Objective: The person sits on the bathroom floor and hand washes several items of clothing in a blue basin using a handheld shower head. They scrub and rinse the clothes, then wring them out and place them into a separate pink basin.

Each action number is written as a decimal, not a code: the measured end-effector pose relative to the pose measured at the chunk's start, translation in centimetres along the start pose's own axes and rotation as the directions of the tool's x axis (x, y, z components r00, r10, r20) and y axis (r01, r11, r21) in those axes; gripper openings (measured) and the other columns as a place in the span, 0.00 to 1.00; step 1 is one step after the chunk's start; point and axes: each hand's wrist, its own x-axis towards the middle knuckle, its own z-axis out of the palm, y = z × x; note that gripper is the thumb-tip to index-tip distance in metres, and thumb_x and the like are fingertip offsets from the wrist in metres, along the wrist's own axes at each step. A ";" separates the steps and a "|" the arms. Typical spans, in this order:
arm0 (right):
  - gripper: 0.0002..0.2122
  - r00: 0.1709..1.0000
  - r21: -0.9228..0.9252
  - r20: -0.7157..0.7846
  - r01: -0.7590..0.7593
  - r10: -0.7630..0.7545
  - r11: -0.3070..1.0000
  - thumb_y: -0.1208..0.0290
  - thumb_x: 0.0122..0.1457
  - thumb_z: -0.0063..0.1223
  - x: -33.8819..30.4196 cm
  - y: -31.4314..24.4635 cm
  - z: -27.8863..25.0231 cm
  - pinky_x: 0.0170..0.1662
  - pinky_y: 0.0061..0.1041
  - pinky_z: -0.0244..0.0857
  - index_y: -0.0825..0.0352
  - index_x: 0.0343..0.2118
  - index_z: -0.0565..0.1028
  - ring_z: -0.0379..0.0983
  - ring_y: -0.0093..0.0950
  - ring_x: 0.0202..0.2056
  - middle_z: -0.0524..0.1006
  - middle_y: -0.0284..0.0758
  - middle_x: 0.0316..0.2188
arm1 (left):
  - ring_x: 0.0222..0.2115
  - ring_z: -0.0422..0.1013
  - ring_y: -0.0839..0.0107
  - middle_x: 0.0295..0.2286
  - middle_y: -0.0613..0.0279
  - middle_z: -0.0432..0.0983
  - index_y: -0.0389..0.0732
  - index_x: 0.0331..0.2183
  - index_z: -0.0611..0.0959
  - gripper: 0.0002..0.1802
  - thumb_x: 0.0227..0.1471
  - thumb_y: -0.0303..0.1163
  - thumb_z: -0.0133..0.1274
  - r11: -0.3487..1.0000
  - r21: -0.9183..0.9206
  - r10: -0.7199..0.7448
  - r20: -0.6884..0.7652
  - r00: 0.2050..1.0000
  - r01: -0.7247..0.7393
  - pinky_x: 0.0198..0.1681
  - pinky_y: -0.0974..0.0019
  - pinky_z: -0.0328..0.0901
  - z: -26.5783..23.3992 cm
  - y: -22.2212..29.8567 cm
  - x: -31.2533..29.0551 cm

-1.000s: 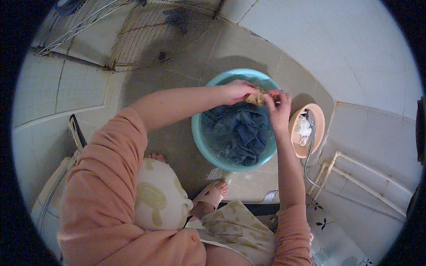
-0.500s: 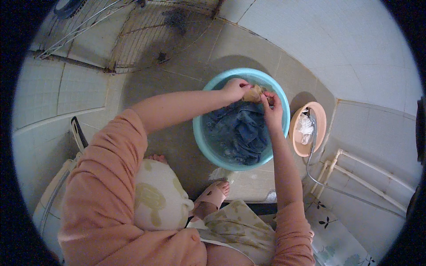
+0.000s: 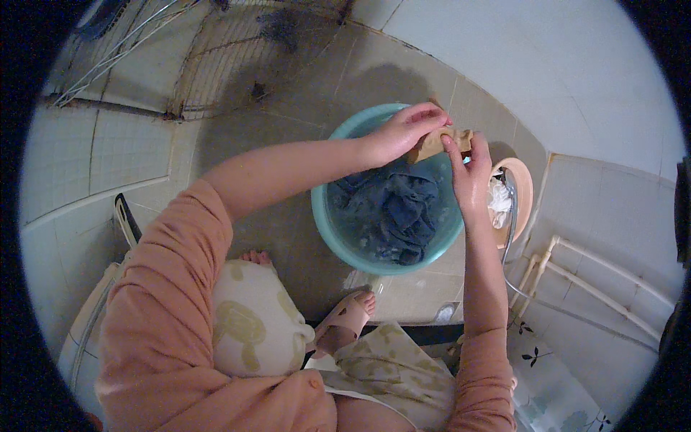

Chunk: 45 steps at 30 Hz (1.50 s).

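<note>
Both hands are raised over the far right rim of a light-blue basin (image 3: 325, 234). A small, wet-looking tan cloth (image 3: 430, 147) is stretched between them; its exact kind is unclear. My left hand (image 3: 407, 133) pinches its far edge with fingers closed. On the cloth's right end, my right hand (image 3: 471, 173) grips it between thumb and fingers. Below, a dark blue garment (image 3: 407, 209) lies crumpled in soapy water inside the basin, partly under the surface.
Right of the basin stands an oval peach-coloured tub (image 3: 523, 191) holding white cloth (image 3: 498, 200), with a grey hose (image 3: 512, 230) across it. Pale pipes (image 3: 604, 282) run along the right wall. A rusty wire rack (image 3: 216, 79) is at the far left. My sandalled foot (image 3: 349, 317) is near the basin.
Both hands have lifted the tan cloth from inside the basin up toward the right rim and now hold it stretched out. The blue garment stays in the water.
</note>
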 end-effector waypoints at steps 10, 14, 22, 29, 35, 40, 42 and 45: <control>0.18 0.925 0.092 0.037 -0.381 0.379 0.920 0.61 0.50 0.56 -2.3 7.8 2.1 0.28 0.27 0.64 0.67 0.39 0.68 0.70 0.31 0.22 0.73 0.39 0.20 | 0.42 0.64 0.63 0.38 0.54 0.68 0.37 0.39 0.70 0.20 0.38 0.24 0.50 0.713 0.578 -0.172 -0.406 0.898 0.397 0.48 0.64 0.58 -3.5 -7.7 -0.9; 0.27 0.959 -0.147 0.055 -0.266 0.277 0.953 0.56 0.49 0.55 0.5 4.3 3.2 0.31 0.33 0.66 0.64 0.49 0.63 0.74 0.39 0.26 0.75 0.45 0.24 | 0.42 0.64 0.58 0.38 0.51 0.67 0.39 0.41 0.68 0.23 0.38 0.29 0.51 0.726 0.559 -0.110 -0.480 0.870 0.400 0.47 0.62 0.58 -3.4 -8.4 -1.3; 0.17 0.977 -0.118 0.099 -0.177 0.189 0.977 0.59 0.48 0.56 4.1 5.5 6.2 0.31 0.31 0.66 0.66 0.36 0.72 0.73 0.37 0.26 0.76 0.42 0.24 | 0.46 0.62 0.62 0.46 0.53 0.64 0.40 0.47 0.65 0.24 0.52 0.44 0.36 0.865 0.023 -0.460 -0.362 0.811 0.501 0.47 0.59 0.57 -4.5 -10.3 0.1; 0.16 0.997 0.088 0.069 0.019 -0.025 0.996 0.62 0.46 0.60 1.6 -1.3 3.3 0.28 0.27 0.63 0.67 0.28 0.67 0.69 0.33 0.23 0.73 0.38 0.21 | 0.44 0.65 0.68 0.45 0.64 0.67 0.47 0.49 0.66 0.29 0.53 0.55 0.32 0.707 -0.510 -0.589 -0.042 0.807 0.490 0.45 0.60 0.61 -4.7 -9.1 0.1; 0.18 0.980 0.166 -0.075 -0.169 0.184 0.971 0.63 0.46 0.61 -0.4 2.7 3.6 0.28 0.25 0.61 0.66 0.25 0.61 0.61 0.31 0.21 0.67 0.37 0.19 | 0.44 0.66 0.67 0.44 0.64 0.68 0.46 0.48 0.68 0.23 0.55 0.48 0.35 0.712 -0.407 -0.604 0.061 0.795 0.573 0.46 0.61 0.62 -3.3 -5.0 -0.3; 0.16 0.906 -0.054 -0.124 -0.413 0.405 0.909 0.63 0.49 0.56 -3.2 8.6 7.1 0.34 0.35 0.63 0.68 0.31 0.63 0.69 0.41 0.28 0.70 0.43 0.25 | 0.44 0.66 0.65 0.43 0.60 0.68 0.42 0.47 0.68 0.18 0.52 0.32 0.46 0.846 -0.233 -0.525 -0.213 0.824 0.479 0.46 0.61 0.62 -3.2 -7.6 -0.1; 0.17 0.893 -0.074 -0.098 -0.448 0.440 0.891 0.61 0.50 0.55 -4.1 9.2 8.6 0.34 0.34 0.63 0.69 0.32 0.62 0.70 0.40 0.29 0.71 0.44 0.25 | 0.43 0.66 0.65 0.43 0.59 0.69 0.42 0.47 0.67 0.19 0.52 0.31 0.46 0.838 -0.136 -0.545 -0.259 0.797 0.529 0.45 0.61 0.63 -4.0 -9.2 -0.1; 0.17 0.913 -0.189 -0.048 -0.406 0.404 0.894 0.63 0.51 0.52 -4.4 9.1 10.1 0.35 0.37 0.63 0.68 0.38 0.62 0.70 0.44 0.33 0.72 0.47 0.30 | 0.41 0.68 0.65 0.40 0.58 0.70 0.39 0.44 0.71 0.19 0.46 0.24 0.49 0.860 -0.062 -0.496 -0.338 0.800 0.507 0.44 0.61 0.63 -4.5 -10.0 -0.5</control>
